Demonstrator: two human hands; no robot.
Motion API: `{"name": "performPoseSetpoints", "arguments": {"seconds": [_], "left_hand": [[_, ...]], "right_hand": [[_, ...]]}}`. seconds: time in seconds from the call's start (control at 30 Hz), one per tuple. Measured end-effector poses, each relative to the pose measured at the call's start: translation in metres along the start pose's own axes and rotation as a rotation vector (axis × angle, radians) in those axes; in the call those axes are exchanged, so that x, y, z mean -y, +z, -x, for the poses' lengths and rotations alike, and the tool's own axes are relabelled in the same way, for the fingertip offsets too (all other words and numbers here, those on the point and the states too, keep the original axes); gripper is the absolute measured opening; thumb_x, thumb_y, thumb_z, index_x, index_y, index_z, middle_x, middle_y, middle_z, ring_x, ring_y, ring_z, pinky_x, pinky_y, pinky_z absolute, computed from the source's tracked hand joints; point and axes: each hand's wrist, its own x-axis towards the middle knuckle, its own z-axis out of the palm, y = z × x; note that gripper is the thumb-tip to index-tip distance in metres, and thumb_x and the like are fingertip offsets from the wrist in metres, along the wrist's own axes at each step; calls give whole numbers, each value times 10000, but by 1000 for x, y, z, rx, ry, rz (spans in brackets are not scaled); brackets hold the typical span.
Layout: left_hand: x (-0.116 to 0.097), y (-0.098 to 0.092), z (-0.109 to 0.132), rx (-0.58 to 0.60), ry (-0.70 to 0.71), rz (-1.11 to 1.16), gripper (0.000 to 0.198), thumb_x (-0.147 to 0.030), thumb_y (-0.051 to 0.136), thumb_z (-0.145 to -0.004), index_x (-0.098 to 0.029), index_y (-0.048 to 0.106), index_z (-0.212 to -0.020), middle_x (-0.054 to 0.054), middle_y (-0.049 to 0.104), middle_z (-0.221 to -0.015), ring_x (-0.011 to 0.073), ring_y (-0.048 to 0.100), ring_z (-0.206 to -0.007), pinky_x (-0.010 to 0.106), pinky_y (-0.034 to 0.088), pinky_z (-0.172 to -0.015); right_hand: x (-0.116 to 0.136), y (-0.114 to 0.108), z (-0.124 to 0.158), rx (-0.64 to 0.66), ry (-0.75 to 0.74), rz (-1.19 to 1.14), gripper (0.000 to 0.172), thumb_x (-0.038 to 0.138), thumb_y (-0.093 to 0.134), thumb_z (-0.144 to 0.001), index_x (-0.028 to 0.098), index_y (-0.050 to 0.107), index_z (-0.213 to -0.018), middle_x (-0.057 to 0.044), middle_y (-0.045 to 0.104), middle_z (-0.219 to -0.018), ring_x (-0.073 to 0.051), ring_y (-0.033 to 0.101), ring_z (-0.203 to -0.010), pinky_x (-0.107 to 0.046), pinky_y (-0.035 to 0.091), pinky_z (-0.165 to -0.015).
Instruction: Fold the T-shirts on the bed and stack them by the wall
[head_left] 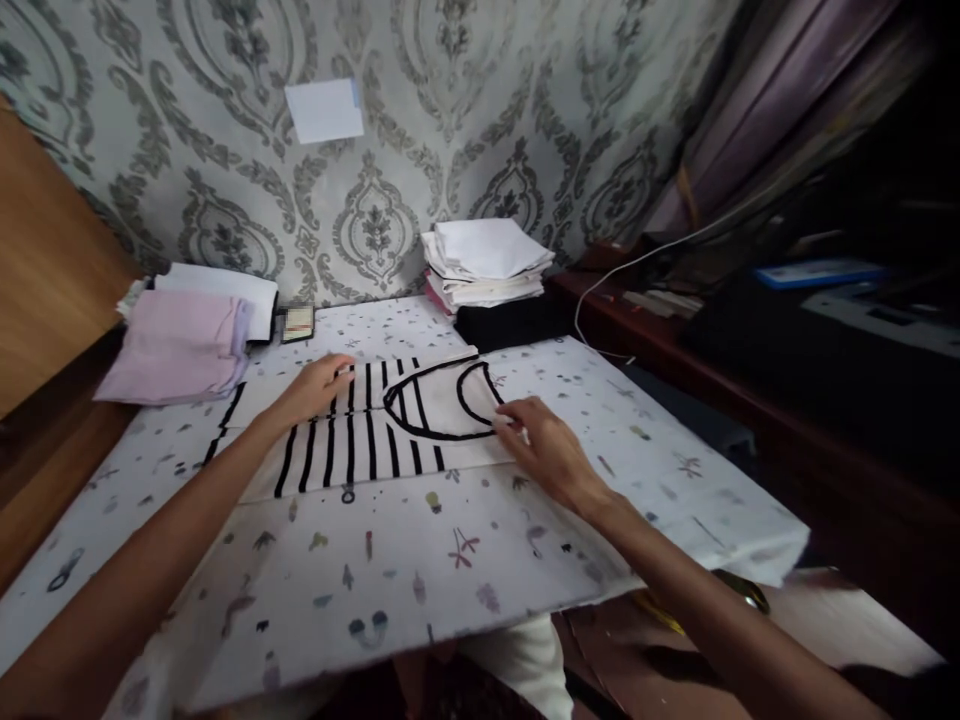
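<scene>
A white tank top with black stripes and black trim [367, 440] lies folded lengthwise on the table, its neckline toward the right. My right hand [544, 440] pinches the garment by the black-trimmed edge near the neck and shoulder, thumb and fingers closed together. Resting over the far edge of the striped part, my left hand [319, 388] has its fingers stretched out and pointing right. Part of the top is hidden under my left hand and forearm.
A white printed cloth [360, 570] covers the table. Folded pink [176, 340] and white fabric sits back left, beside a small box [298, 323]. A stack of folded white clothes [487, 260] and black cloth [514, 322] stand at the back. A white cable [637, 262] hangs right.
</scene>
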Motion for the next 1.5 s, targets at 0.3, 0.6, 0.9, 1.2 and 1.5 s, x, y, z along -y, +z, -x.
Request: {"name": "performPoseSetpoints", "arguments": {"seconds": [0.3,0.6,0.9,1.2,1.5], "left_hand": [[-110,84,-168,156,93,79,303,-175,521,-841,-161,724,-1066,104,740,-1141,233,662,-1051,316,494,-950],[-129,108,-198,276,68,27,230,-163,696,-621,-160,716,-850,56,712,-813,231,648,-824,281,493,-750],[-128,69,-175,145,145,6,222,-176,662,-703,-203,664,-924,26,657,-881,212,602,-837,285,420,-719],[-60,3,-118,88,17,134,225,-184,604,-793,-224,534,-1002,-64,575,-616,131,566,-484,250,394,-557],[21,-9,-52,96,-397,770,320,-110,657,-722,-229,467,-951,-46,647,-625,132,643,-489,178,360,-492]], "right_hand": [[-27,-8,24,89,280,104,223,434,510,-919,225,590,-925,-93,688,-1028,-264,677,-930,-386,498,-768],[-23,-5,20,49,296,109,161,333,568,-871,227,574,-751,-50,661,-935,-208,646,-813,-326,440,-681],[1,-15,14,-32,360,-152,135,250,556,-776,250,455,-686,28,573,-615,-163,534,-572,-279,359,-564],[76,17,-7,-237,110,-325,124,275,531,-806,260,444,-893,18,625,-747,-162,562,-597,-278,432,-606],[167,76,-26,184,-348,88,266,75,417,-888,225,538,-1071,-61,697,-1076,-212,665,-867,-292,439,-644]]}}
